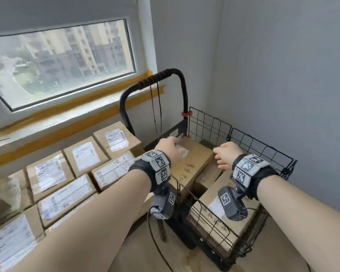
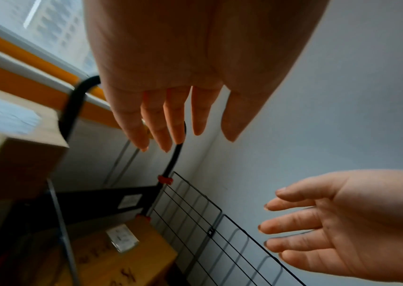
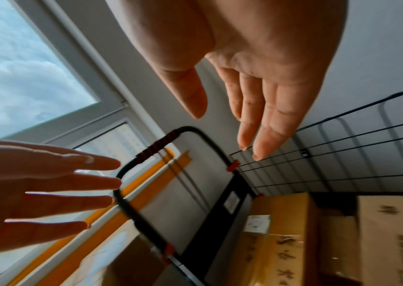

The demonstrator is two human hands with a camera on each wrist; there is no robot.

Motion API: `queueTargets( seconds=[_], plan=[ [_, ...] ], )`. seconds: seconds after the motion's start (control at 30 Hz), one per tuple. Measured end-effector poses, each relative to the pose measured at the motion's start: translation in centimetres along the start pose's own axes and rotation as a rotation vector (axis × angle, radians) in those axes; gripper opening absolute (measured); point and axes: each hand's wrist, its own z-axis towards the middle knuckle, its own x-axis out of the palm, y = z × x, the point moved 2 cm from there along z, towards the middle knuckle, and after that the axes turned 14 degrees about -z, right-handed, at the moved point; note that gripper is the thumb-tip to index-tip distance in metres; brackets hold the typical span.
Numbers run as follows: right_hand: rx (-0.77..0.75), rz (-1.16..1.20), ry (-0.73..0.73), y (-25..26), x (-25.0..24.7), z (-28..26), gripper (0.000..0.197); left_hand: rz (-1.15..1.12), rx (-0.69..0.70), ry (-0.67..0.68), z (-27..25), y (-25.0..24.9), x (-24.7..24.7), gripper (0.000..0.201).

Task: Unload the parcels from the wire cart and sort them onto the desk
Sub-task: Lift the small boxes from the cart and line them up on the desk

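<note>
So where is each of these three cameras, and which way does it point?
Head: worn on the head, looking down at the wire cart; both forearms, left hand and right hand show.
Left wrist: looks along that open hand toward the cart.
Right wrist: looks along that hand's straight fingers.
Shared: both wrist views show both hands and the cart handle.

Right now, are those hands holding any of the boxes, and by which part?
Nothing is held. The left hand and right hand are both open, fingers straight, reaching above the top box in the wire cart.
</note>
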Motion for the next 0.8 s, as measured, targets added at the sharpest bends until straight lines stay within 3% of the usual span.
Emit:
queueTargets(
  seconds=[0.27, 0.47, 0.57, 0.7, 0.8],
  plan=[
    [0.124, -0.062, -0.009, -3.7, -3.0, 6.1, 0.031, 0.046, 0.019, 0.163, 7.9, -3.0, 5.9, 0.050],
    [0.205, -0.101, -0.050, -4.3, -2.9, 11.7, 0.001, 0.060, 0.002, 0.321, 16.0, -2.6, 8.8, 0.050],
    [0.247, -0.135, -0.050, -4.9, -2.3, 14.7, 0.003, 0.078, -0.028, 0.371, 19.9, -1.4, 10.4, 0.050],
    [0.291, -0.202, 0.003, -6.9, -0.8, 18.2, 0.029, 0.132, -0.118, 0.449, 23.1, 0.9, 12.8, 0.049],
    [0.345, -0.148, 0.034, -8.2, 0.2, 20.4, 0.032, 0.120, -0.171, 0.503, 24.8, 2.4, 14.4, 0.049]
  ],
)
